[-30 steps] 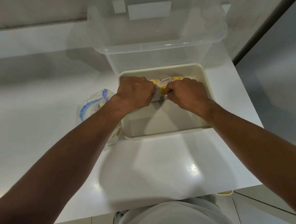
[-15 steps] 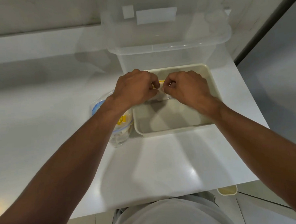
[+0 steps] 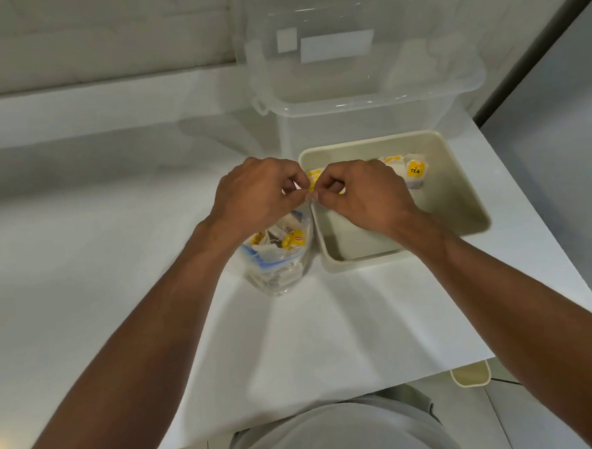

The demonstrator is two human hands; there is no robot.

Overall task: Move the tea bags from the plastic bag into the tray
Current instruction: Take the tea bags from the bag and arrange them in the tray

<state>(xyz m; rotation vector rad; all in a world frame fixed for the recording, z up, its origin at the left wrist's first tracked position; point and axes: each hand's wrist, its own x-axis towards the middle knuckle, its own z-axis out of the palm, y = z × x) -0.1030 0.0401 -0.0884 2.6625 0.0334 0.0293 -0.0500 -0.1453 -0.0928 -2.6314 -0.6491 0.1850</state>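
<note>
A clear plastic bag [image 3: 279, 259] with blue print stands on the white table, holding several white tea bags with yellow tags. To its right sits the cream tray [image 3: 457, 195], with a few tea bags [image 3: 413, 171] along its far wall. My left hand [image 3: 255, 195] and my right hand [image 3: 365, 193] meet above the tray's near-left corner, fingertips pinching a small yellow-tagged tea bag [image 3: 313, 180] between them. Most of that tea bag is hidden by the fingers.
A large clear plastic storage box [image 3: 359, 94] stands right behind the tray. The white table [image 3: 116, 233] ends at its right edge close to the tray. A small cream container [image 3: 470, 374] shows below the table's front edge.
Both hands have come out of the tray and moved left toward its near-left corner, still pinched together. The tea bags at the tray's far wall are now uncovered.
</note>
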